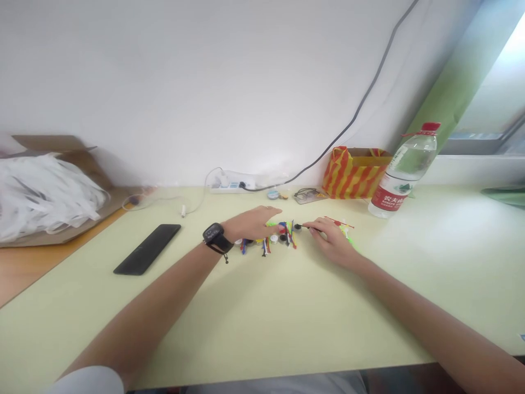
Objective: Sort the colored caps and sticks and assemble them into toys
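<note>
A row of small coloured plastic pieces (267,244), red, blue, yellow, white and black, lies in the middle of the table. My left hand (255,223) reaches over it, fingers stretched out and thumb apart, hiding part of the row; its thumb seems to touch the pieces. To the right, my right hand (334,243) pinches a thin black stick (305,226) between thumb and fingers. The stick's far end meets a small dark round piece (297,227). More thin red and green pieces (342,223) lie partly hidden behind my right hand.
A black flat slab (148,249) lies at left, near a box of white strips (45,191). Along the wall stand a power strip (232,184), a red-and-yellow striped bag (348,178) and a water bottle (404,172). Glasses (307,193) and a small round tin (273,194) lie at the back.
</note>
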Demonstrator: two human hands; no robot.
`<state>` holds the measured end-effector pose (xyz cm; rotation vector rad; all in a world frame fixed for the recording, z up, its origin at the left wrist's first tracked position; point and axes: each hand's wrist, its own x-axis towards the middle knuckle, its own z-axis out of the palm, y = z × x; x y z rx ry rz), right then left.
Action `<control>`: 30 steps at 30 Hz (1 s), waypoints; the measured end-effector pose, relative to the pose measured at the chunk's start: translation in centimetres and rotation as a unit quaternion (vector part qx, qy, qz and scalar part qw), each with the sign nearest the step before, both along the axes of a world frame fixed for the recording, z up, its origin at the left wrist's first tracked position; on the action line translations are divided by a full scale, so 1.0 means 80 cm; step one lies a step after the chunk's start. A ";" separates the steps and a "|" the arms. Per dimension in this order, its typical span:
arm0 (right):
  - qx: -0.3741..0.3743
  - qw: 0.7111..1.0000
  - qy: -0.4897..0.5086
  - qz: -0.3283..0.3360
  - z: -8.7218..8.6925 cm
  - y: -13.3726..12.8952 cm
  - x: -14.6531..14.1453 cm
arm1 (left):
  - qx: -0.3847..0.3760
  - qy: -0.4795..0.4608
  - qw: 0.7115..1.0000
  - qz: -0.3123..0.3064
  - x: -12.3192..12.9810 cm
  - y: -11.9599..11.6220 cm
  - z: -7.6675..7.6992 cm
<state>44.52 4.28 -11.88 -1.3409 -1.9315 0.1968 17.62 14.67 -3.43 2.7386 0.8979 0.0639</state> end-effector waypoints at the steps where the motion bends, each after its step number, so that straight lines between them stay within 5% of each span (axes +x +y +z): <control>1: -0.001 1.000 0.001 -0.001 0.002 -0.001 0.001 | -0.011 0.023 1.000 -0.007 -0.005 0.000 0.005; 7: 0.000 1.000 -0.002 -0.006 0.013 -0.007 0.007 | -0.010 0.133 0.989 0.057 -0.033 0.013 0.029; 16: -0.041 0.998 -0.043 0.031 0.036 -0.023 0.009 | -0.020 0.116 0.992 0.037 -0.038 0.020 0.031; 24: -0.112 0.993 0.003 0.047 0.056 -0.034 0.006 | -0.038 0.018 0.995 -0.088 -0.007 -0.027 0.044; 30: -0.188 0.973 0.079 0.107 0.063 -0.046 -0.015 | -0.118 -0.001 0.984 -0.136 0.021 -0.069 0.011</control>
